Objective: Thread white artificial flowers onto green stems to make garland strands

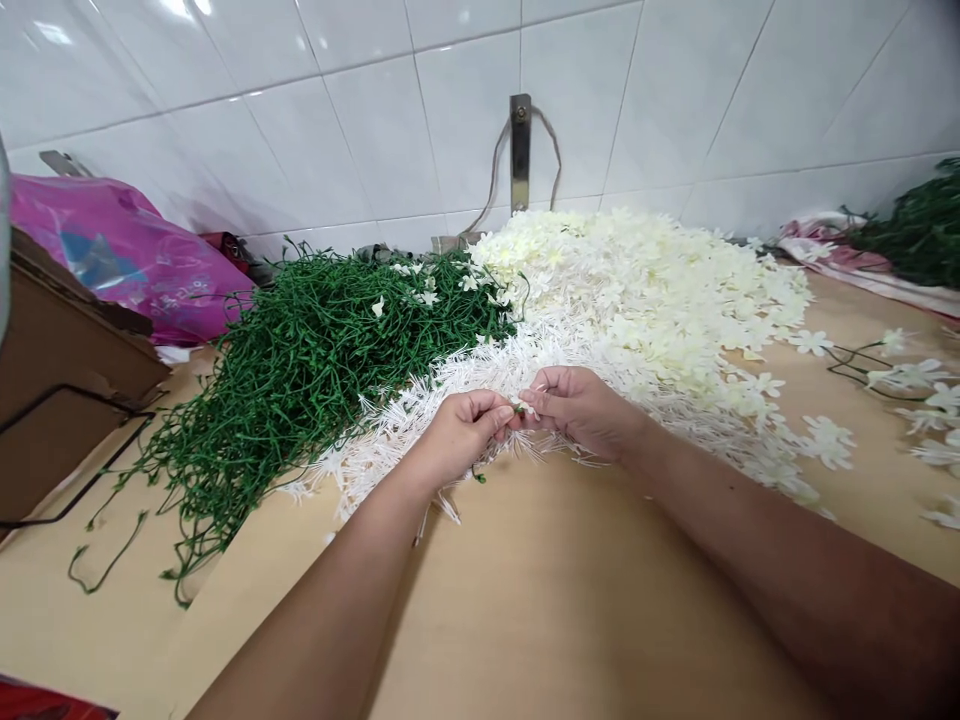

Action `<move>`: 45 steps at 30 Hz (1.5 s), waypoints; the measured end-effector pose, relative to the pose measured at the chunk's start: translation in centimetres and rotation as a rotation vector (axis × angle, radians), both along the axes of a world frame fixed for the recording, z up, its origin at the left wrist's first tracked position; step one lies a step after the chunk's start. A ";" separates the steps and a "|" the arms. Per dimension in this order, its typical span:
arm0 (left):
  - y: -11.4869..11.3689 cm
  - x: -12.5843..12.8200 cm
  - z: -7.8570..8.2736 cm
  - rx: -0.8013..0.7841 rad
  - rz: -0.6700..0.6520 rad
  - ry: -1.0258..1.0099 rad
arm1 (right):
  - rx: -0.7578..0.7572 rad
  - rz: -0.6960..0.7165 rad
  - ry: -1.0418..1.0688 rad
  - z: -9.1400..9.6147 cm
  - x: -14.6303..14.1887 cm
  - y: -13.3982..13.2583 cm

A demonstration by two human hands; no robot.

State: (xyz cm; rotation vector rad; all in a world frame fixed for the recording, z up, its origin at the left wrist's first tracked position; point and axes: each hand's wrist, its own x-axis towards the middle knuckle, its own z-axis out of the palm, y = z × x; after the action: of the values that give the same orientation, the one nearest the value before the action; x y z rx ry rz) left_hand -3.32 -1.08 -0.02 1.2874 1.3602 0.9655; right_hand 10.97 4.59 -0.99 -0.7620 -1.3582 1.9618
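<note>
My left hand point(466, 430) pinches a green artificial stem point(519, 409), its tip showing between thumb and forefinger. Another green end point(480, 478) hangs just below that hand. My right hand point(581, 408) meets it from the right, thumb and fingers closed on a small white flower piece point(529, 397), mostly covered by the fingers. Right behind both hands spreads a heap of thin white stamen-like pieces point(487, 372). Pale cream artificial flower petals point(660, 290) are piled at the back right. A large tangle of green stems point(337, 340) lies to the left.
A brown cardboard box point(67, 370) and a pink plastic bag point(142, 260) stand at the left. Flowers on stems point(907, 376) lie at the right, near more greenery point(919, 230) on a cloth point(870, 262). The tiled wall point(465, 120) with a metal bracket point(520, 150) closes the back.
</note>
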 end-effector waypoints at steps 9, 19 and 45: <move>0.2 -0.8 -0.4 0.080 -0.012 -0.124 | 0.024 0.001 0.049 0.6 -0.1 -0.3; 0.3 -1.1 -0.8 0.100 -0.023 -0.027 | 0.406 -0.022 -0.120 1.2 0.0 -0.6; 0.4 -0.1 -0.4 -0.009 -0.026 0.054 | -0.025 0.042 -0.016 0.3 -0.1 -0.2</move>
State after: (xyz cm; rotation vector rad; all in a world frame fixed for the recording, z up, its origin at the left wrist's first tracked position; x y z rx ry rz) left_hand -3.43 -0.68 -0.46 1.3302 1.3840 0.9115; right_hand 10.89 4.38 -0.70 -0.7681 -1.3720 2.0126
